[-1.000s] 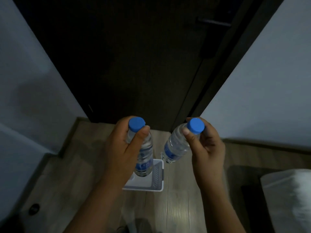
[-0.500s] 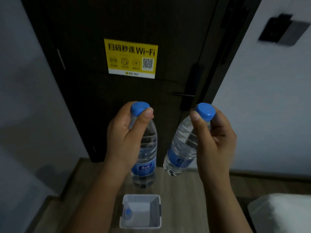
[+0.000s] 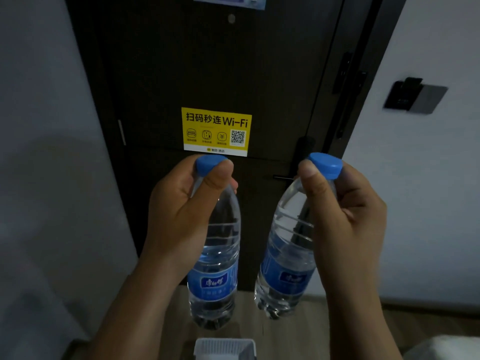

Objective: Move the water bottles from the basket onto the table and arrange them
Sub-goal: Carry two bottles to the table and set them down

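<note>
Before the dark door (image 3: 272, 74) with its yellow Wi-Fi sticker (image 3: 216, 131), left hand (image 3: 179, 216) and right hand (image 3: 345, 219) each clamp a water bottle (image 3: 215, 268) (image 3: 285, 255) — white basket (image 3: 224, 348) on wood floor (image 3: 285, 333) below.

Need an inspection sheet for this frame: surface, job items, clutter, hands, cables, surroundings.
Surface: no table in view; wood-look floor below.
Job's things: two clear plastic water bottles with blue caps and labels, left bottle upright, right bottle tilted; white slotted plastic basket on the floor, only its top edge in frame.
Clutter: nothing seen.
Grippers: left hand and right hand each grip a bottle neck.
Cables: nothing seen.
Surroundings: dark door, yellow Wi-Fi sticker, grey walls.
</note>
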Demonstrator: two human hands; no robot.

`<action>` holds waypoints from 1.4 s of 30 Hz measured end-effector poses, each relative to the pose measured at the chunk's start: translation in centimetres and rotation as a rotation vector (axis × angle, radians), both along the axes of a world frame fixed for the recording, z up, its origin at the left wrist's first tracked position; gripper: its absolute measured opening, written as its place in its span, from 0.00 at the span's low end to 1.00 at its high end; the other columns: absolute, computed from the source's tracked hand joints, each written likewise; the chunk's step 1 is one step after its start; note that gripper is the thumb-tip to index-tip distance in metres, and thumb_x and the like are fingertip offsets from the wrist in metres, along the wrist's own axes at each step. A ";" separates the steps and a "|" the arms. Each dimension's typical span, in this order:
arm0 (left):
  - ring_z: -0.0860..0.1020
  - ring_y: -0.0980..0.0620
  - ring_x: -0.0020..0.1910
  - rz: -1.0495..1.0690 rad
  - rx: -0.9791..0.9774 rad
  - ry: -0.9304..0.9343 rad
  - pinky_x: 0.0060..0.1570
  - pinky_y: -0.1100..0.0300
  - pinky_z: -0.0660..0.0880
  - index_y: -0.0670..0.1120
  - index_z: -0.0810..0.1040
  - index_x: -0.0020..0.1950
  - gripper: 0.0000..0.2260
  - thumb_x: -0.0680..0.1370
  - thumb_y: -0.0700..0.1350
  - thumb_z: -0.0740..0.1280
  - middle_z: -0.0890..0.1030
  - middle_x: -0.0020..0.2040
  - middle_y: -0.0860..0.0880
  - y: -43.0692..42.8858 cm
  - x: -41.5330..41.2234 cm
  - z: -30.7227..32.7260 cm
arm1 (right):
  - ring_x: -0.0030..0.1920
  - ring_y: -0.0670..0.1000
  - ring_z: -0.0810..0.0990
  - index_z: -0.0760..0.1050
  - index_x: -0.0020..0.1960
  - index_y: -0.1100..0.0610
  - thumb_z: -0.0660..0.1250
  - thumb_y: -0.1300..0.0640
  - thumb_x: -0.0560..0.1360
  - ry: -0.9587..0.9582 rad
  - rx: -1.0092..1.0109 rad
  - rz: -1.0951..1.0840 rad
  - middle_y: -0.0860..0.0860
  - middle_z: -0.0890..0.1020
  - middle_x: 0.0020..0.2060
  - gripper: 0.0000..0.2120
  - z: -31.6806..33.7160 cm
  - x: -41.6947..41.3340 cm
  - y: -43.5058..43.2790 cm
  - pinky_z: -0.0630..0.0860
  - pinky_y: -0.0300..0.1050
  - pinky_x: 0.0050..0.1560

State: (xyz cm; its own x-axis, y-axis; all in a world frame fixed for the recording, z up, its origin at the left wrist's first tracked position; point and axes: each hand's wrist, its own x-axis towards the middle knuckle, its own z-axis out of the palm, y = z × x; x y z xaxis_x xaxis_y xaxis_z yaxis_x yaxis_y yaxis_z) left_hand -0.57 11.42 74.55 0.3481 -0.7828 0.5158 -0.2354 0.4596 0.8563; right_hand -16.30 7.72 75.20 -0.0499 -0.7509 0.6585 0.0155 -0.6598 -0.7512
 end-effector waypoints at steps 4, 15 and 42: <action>0.81 0.55 0.34 0.044 -0.018 0.024 0.35 0.66 0.77 0.50 0.77 0.43 0.10 0.75 0.56 0.63 0.82 0.39 0.47 0.3 0.3 0.4 | 0.33 0.41 0.78 0.78 0.45 0.55 0.65 0.47 0.73 0.010 0.011 0.082 0.43 0.78 0.30 0.11 0.5 0.8 -0.5 0.71 0.27 0.34; 0.81 0.55 0.34 0.497 -0.009 0.011 0.34 0.67 0.76 0.48 0.79 0.43 0.13 0.75 0.57 0.63 0.82 0.38 0.48 -0.2 -1.0 0.5 | 0.35 0.42 0.80 0.79 0.45 0.46 0.65 0.42 0.69 0.040 0.073 0.488 0.47 0.82 0.36 0.10 1.2 2.9 -5.8 0.75 0.29 0.35; 0.80 0.47 0.39 1.709 -0.049 -0.068 0.42 0.58 0.76 0.45 0.80 0.40 0.18 0.74 0.59 0.61 0.82 0.38 0.45 36.5 -12.7 0.9 | 0.38 0.35 0.80 0.79 0.43 0.44 0.69 0.43 0.69 0.053 0.024 1.529 0.37 0.83 0.36 0.06 0.5 8.2 25.0 0.70 0.23 0.36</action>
